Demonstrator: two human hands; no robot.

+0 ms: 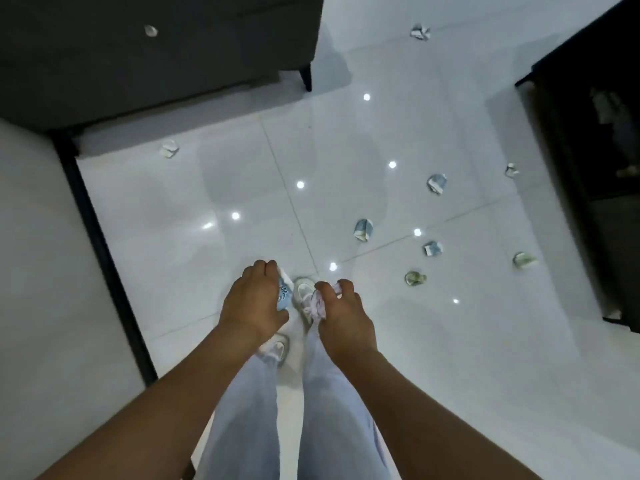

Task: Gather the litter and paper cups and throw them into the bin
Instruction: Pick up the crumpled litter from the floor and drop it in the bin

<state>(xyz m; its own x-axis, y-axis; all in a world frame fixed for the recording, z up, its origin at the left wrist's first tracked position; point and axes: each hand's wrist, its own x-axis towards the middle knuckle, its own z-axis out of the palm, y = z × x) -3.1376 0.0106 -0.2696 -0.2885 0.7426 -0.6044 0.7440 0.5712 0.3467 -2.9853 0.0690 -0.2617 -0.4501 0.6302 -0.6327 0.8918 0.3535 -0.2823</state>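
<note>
1. Left hand [254, 299], fingers curled, grips a blue-printed paper cup [282, 295].
2. Right hand [341, 315] pinches crumpled paper [318, 304].
3. Crushed cups [363, 230] litter the white floor [242, 174] toward two o'clock.

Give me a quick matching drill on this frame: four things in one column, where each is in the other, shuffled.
Things:
1. blue-printed cup
2. crumpled pale paper
3. small white scrap
4. flattened cup

Places:
A. on the dark sofa
B. held in the left hand
C. on the floor tiles, right of centre
D. held in the right hand

Pairs: 1-B, 2-D, 3-A, 4-C
</note>
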